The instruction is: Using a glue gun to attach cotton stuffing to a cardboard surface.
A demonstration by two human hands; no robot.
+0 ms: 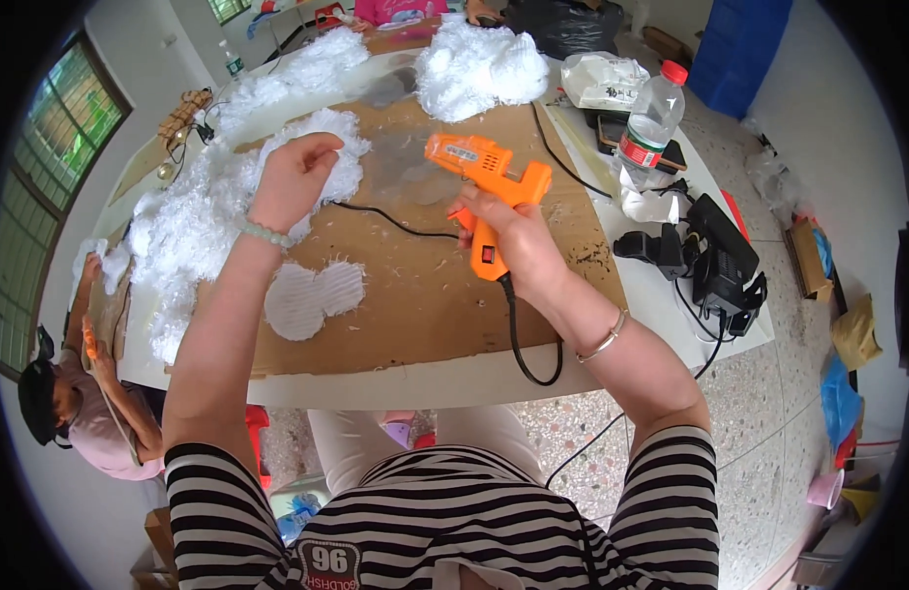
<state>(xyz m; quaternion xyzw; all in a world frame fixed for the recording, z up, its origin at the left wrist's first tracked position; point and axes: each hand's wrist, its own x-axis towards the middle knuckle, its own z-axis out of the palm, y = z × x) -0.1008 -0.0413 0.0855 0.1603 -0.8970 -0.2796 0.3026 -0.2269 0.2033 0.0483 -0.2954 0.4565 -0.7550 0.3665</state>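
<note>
Speckled stone floor lies under a white bench (444,382), and a big brown cardboard sheet (425,305) covers most of its top. At the far left another person (76,393) sits low beside the bench, working on the same piece.

Next comes the white fluffy stuffing (194,221), piled along the left and far parts of the cardboard. It looks very light and soft, so it should squash easily and bits may stick to fingers; a gentle pinch on a tuft seems the best way to take it. The left hand (295,179) presses down on the fluff with its fingers curled in, and I cannot tell if it pinches any. Just below it lies a grey ribbed cloud-shaped piece (312,297), flat on the cardboard.

In the middle, the right hand (518,246) has its grip closed tight around the handle of an orange glue gun (489,182). The gun is up off the cardboard, and its nozzle points left toward the fluff. It looks hard and light, and the tip is probably hot, so the handle is the safe place. Its black cord (521,344) hangs over the bench edge.

To the right stand a clear water bottle (651,123) with a red cap and some black chargers (715,261).
</note>
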